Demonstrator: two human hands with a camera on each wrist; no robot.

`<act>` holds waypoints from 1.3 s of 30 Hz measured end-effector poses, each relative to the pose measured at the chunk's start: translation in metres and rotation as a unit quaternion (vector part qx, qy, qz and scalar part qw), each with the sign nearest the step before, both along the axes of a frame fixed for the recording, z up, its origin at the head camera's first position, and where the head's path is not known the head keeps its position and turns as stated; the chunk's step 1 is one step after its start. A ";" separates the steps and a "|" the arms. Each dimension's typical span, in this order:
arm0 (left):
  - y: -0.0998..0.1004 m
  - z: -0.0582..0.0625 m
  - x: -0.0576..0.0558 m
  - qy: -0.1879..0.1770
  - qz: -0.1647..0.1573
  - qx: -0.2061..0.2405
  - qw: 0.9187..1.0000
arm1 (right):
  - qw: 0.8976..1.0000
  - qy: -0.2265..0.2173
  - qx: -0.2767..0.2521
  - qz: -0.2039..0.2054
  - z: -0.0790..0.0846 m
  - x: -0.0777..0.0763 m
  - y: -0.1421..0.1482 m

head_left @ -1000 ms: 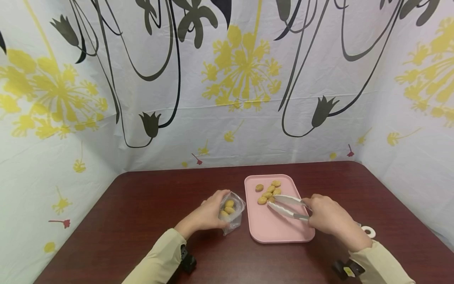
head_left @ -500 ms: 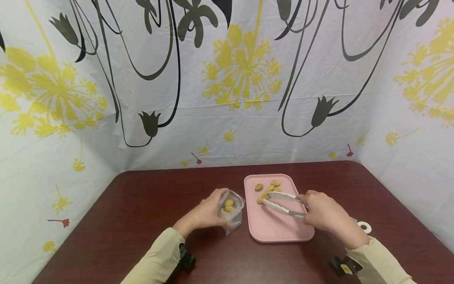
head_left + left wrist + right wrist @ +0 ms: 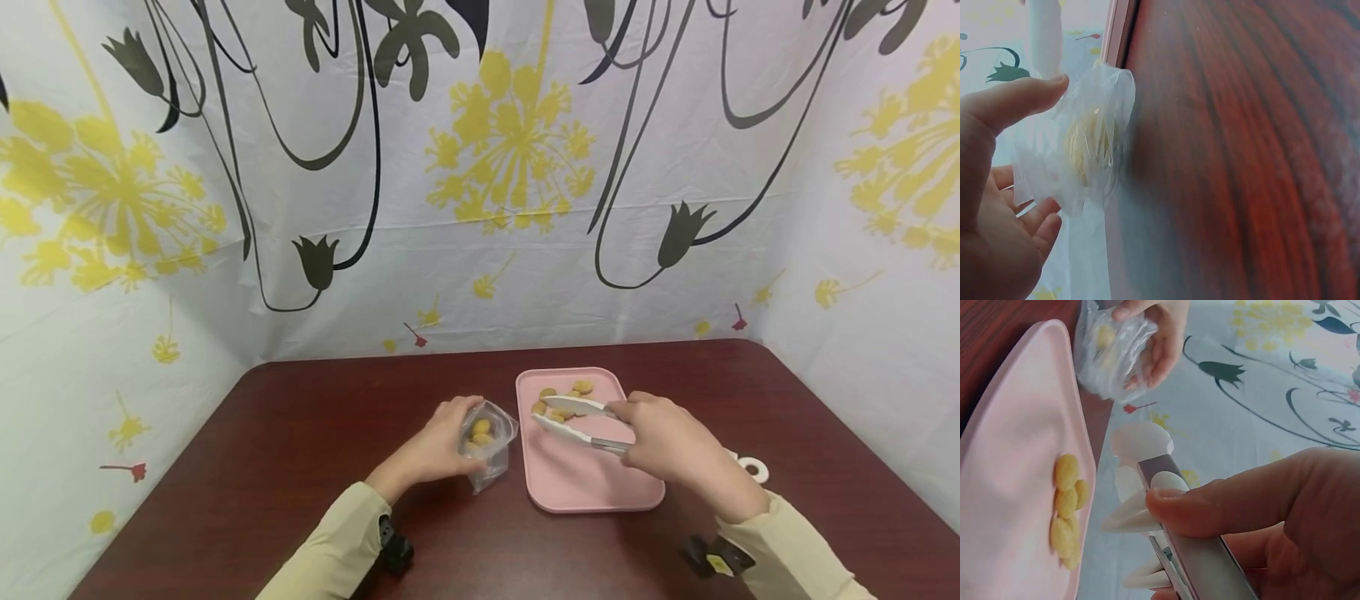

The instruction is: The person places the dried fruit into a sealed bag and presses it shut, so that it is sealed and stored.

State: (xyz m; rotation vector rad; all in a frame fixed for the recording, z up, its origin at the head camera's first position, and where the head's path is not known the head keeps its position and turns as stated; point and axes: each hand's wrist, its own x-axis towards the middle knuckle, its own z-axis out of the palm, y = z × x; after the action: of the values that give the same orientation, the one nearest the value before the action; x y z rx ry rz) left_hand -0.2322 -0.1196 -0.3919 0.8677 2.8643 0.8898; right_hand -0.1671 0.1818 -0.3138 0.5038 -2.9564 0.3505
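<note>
In the head view my left hand point(image 3: 438, 442) holds a clear plastic bag point(image 3: 497, 471) by its side, mouth open, with several yellow-brown oval pieces point(image 3: 482, 430) inside. Thumb and fingers grip the bag point(image 3: 1116, 94) in the left wrist view. My right hand point(image 3: 667, 442) grips tongs point(image 3: 566, 432) with white tips. The tips are spread over the pink tray point(image 3: 592, 487), by several more oval pieces point(image 3: 582, 387); whether they touch any cannot be told. In the right wrist view the oval pieces point(image 3: 1066, 503) lie clustered near the tray's edge, apart from the tongs point(image 3: 1204, 562).
The bag stands just left of the tray, above the dark red-brown table point(image 3: 337, 417). A white ring point(image 3: 753, 469) at the tongs' rear end shows behind the right wrist. Patterned cloth point(image 3: 450, 275) hangs round the table's back and sides.
My right hand and the tongs have moved left across the tray. Some oval pieces near the tips have shifted left. The left hand and bag have barely moved.
</note>
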 end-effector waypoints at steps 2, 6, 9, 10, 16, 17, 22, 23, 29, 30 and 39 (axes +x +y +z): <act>0.000 0.000 0.000 -0.005 0.001 0.003 1.000 | 1.000 0.001 0.003 0.006 0.003 0.001 -0.005; 0.000 -0.002 0.000 -0.005 -0.003 0.009 1.000 | 1.000 0.001 0.010 0.015 0.008 0.003 -0.015; 0.000 -0.002 0.000 -0.005 -0.006 0.012 1.000 | 1.000 -0.007 0.011 0.013 0.012 0.003 -0.023; 0.000 -0.001 0.000 -0.006 -0.006 0.012 1.000 | 1.000 -0.011 0.011 0.012 0.013 0.003 -0.026; 0.000 -0.002 -0.001 -0.009 -0.007 0.013 1.000 | 1.000 -0.001 0.007 0.022 0.013 0.002 -0.041; 0.000 -0.003 -0.001 -0.006 -0.008 0.013 1.000 | 1.000 0.002 0.006 0.024 0.013 0.001 -0.043; 0.001 -0.004 -0.001 0.006 -0.014 0.015 1.000 | 1.000 0.004 -0.002 0.030 0.010 0.001 -0.052; 0.001 -0.004 -0.001 0.006 -0.014 0.016 1.000 | 1.000 0.004 -0.002 0.030 0.010 0.001 -0.053; 0.001 -0.002 0.000 0.003 -0.014 0.018 1.000 | 0.999 0.012 0.000 0.029 0.008 0.000 -0.056; 0.001 -0.002 0.000 0.004 -0.014 0.018 1.000 | 0.999 0.013 0.000 0.030 0.008 0.000 -0.056; 0.001 -0.002 0.000 0.002 -0.013 0.015 1.000 | 0.999 0.017 -0.017 0.037 0.008 -0.002 -0.047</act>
State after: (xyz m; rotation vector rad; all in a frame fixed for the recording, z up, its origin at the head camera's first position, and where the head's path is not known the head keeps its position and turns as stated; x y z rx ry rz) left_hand -0.2320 -0.1183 -0.3936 0.9069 2.8435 0.9329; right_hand -0.1690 0.1349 -0.3053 0.6095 -2.8990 0.3947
